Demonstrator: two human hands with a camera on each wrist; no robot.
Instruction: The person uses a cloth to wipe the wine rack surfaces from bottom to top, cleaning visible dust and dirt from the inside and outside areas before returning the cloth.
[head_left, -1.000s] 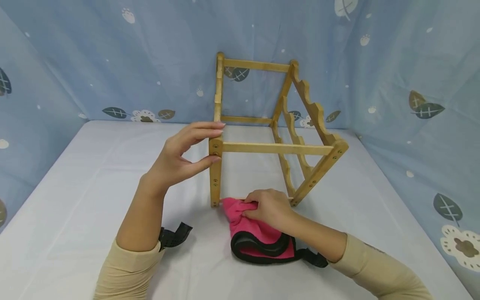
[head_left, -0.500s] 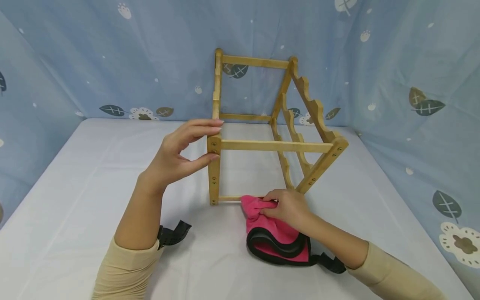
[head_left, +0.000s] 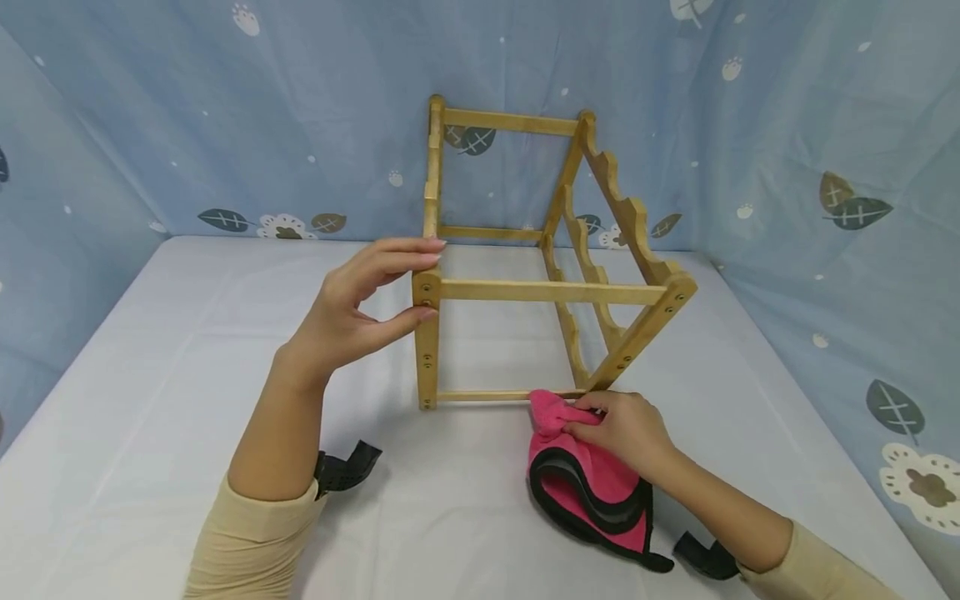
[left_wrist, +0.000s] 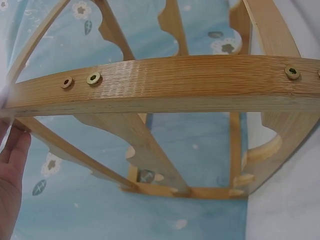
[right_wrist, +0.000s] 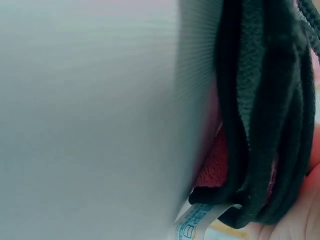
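In the head view, a wooden rack (head_left: 551, 292) with scalloped side rails stands on the white-covered table. My left hand (head_left: 360, 300) grips its near left upright at the top corner, thumb below and fingers above. The right hand (head_left: 626, 429) pinches a bunched pink cloth (head_left: 600, 471) with black edging against the rack's low front bar (head_left: 480, 396), near the right end. Screw heads dot the upright (left_wrist: 190, 77) in the left wrist view, where part of the left hand (left_wrist: 15, 170) shows at the edge. Folded black edging (right_wrist: 275, 100) and a white printed tag (right_wrist: 197, 220) fill the right wrist view's right side.
A blue patterned curtain (head_left: 300, 100) hangs behind the table and along both sides. White cloth (head_left: 420, 517) covers the tabletop. A black strap (head_left: 348, 468) sticks out from the left forearm, and another strap (head_left: 708, 557) from the right.
The right hand has slid the pink cloth to the right along the low front bar, from its left end to near the right end. My left hand keeps its hold on the upright.
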